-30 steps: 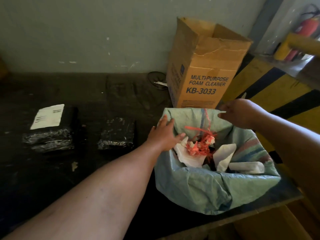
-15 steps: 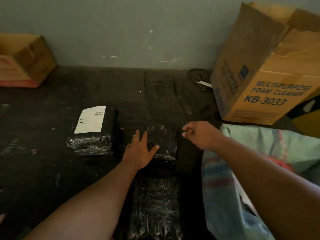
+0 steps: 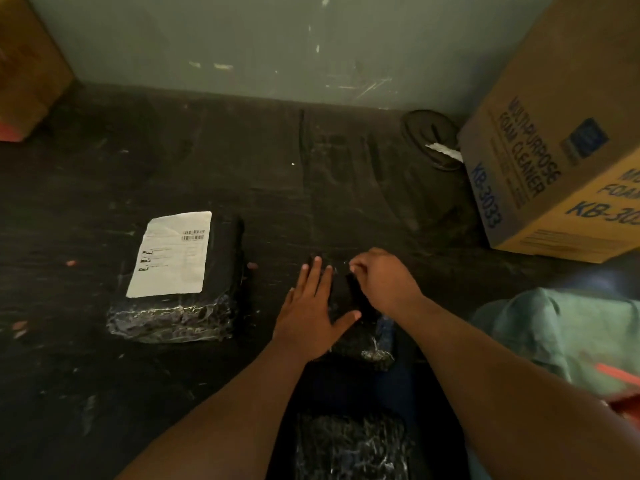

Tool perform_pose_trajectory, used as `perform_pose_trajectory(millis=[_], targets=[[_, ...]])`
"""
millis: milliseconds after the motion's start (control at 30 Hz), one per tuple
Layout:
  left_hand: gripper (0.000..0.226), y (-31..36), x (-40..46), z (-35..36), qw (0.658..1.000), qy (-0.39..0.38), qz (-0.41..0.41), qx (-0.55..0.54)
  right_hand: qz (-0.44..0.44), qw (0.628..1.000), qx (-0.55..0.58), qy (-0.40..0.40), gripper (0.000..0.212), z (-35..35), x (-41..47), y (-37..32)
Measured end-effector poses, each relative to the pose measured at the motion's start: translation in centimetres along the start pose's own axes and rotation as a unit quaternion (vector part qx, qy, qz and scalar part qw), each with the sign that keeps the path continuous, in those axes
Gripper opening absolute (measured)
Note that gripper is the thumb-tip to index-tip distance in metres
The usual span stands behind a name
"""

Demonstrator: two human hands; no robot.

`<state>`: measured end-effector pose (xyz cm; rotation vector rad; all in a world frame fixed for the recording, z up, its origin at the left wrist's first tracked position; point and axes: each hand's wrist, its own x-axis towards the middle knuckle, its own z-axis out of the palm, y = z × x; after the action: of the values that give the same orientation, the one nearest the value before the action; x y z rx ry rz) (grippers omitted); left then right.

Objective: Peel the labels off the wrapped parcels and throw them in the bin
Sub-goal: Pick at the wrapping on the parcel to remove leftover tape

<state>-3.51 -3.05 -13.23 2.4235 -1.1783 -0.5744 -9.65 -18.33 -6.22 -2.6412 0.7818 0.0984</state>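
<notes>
Three black plastic-wrapped parcels lie on the dark table. The left parcel [image 3: 180, 306] carries a white label [image 3: 173, 253] with barcodes on its top. My left hand [image 3: 311, 306] lies flat, fingers spread, on the middle parcel [image 3: 363, 337], which shows no label. My right hand [image 3: 381, 282] hovers at that parcel's far right corner with its fingers pinched together; what they pinch is hidden. A third parcel [image 3: 349, 445] sits at the bottom edge between my forearms. The bin, a green woven sack [image 3: 554, 334], is at the right.
A tall cardboard box [image 3: 554, 161] printed "Multipurpose Foam Cleaner" stands at the back right. A dark round object [image 3: 433, 140] with a white scrap lies beside it. Another cardboard box [image 3: 27, 71] sits at the far left against the wall.
My view swung left from the sack to the table. Both hands left the sack's rim and came to the middle parcel; the left hand flattened onto it, the right closed in at its corner.
</notes>
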Motion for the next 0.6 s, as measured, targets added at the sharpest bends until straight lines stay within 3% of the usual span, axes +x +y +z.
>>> perform_pose_trajectory(millis=[500,600], targets=[[0.105,-0.7,0.4,1.6,0.999,0.033,0.011,-0.009,-0.026,0.997,-0.051,-0.056,0.014,0.7,4.9,0.3],[0.105,-0.7,0.4,1.5,0.999,0.031,0.012,-0.01,0.016,0.999,0.0,-0.049,0.016,0.6,5.3,0.8]])
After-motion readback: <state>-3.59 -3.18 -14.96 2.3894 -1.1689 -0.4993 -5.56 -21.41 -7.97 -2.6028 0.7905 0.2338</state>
